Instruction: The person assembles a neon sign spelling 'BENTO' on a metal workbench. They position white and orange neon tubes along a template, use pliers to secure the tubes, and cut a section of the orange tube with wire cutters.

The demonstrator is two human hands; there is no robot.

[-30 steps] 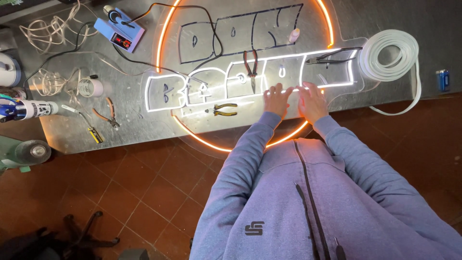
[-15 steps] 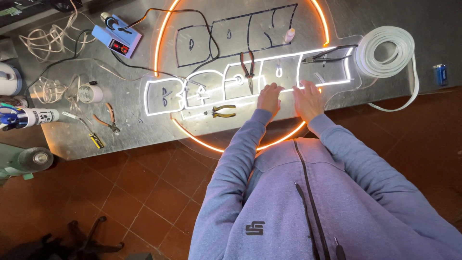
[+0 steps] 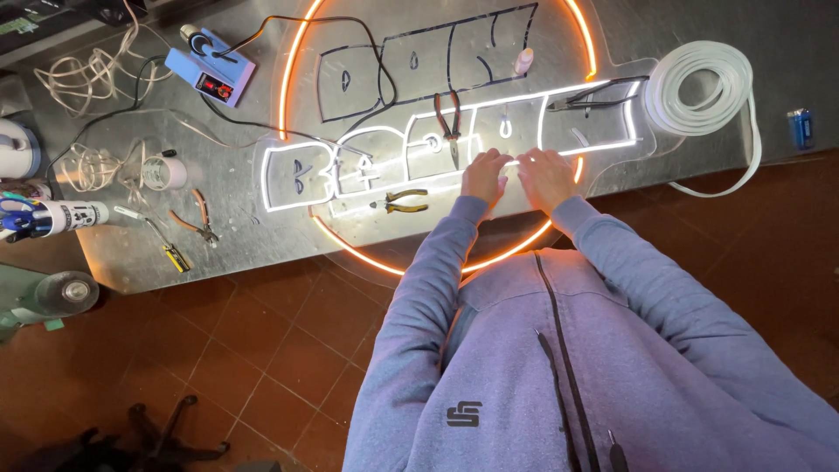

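A round clear sign panel (image 3: 612, 83) lies on a metal workbench, ringed by a glowing orange strip (image 3: 293, 65). White glowing letter outlines (image 3: 288, 175) run across its middle, with dark unlit letter outlines above. My left hand (image 3: 483, 175) and my right hand (image 3: 547, 177) rest side by side on the lit white strip near the panel's lower middle, fingertips pressing on it. Whether either hand grips anything is hidden. Red-handled pliers (image 3: 449, 122) lie just beyond my left hand. Yellow-handled pliers (image 3: 400, 202) lie to its left.
A coil of white strip (image 3: 699, 87) sits at the right. A blue box with a cord (image 3: 210, 72) stands at the back left. Small tools (image 3: 188, 223), tape (image 3: 164, 172), loose white cord (image 3: 83, 74) and a spray can (image 3: 61, 216) lie at the left. Red tile floor (image 3: 262, 350) is below.
Both hands have slid slightly left along the lit white strip. The view has shifted a little; the tools and panel have not moved.
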